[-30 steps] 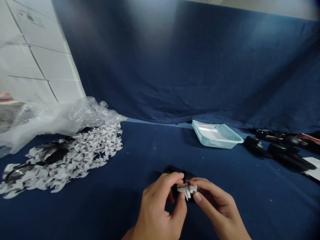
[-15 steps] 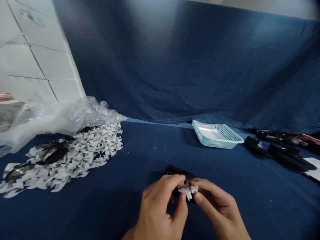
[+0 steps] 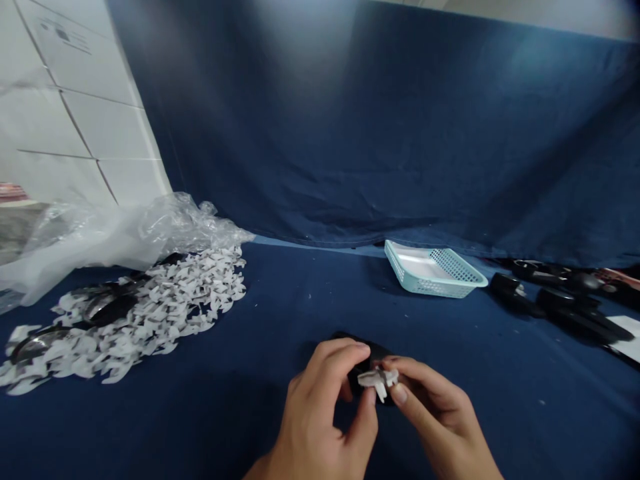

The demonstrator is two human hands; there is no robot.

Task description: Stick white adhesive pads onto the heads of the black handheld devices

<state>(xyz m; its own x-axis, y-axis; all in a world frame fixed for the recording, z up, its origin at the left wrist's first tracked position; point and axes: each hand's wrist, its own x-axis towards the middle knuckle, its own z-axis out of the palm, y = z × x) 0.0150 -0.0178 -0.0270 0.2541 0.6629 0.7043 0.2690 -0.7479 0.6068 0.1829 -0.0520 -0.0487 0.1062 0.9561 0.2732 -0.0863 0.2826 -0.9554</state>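
Note:
Low in the middle of the view, my left hand (image 3: 320,413) and my right hand (image 3: 440,417) meet over a small white plastic piece (image 3: 377,380). Both hands pinch it between thumb and fingertips. Just behind the fingers lies a black rounded part (image 3: 367,353) on the blue cloth, mostly hidden by my left hand. I cannot tell whether either hand also grips the black part.
A heap of small white plastic pieces (image 3: 150,313) with black parts in it lies at the left, beside a crumpled clear plastic bag (image 3: 125,233). A pale blue basket (image 3: 433,268) stands right of centre. Several black parts (image 3: 555,300) lie at the far right.
My left fingers have lifted and shifted slightly over the white piece, which has tilted a little. Both hands stay in the same spot.

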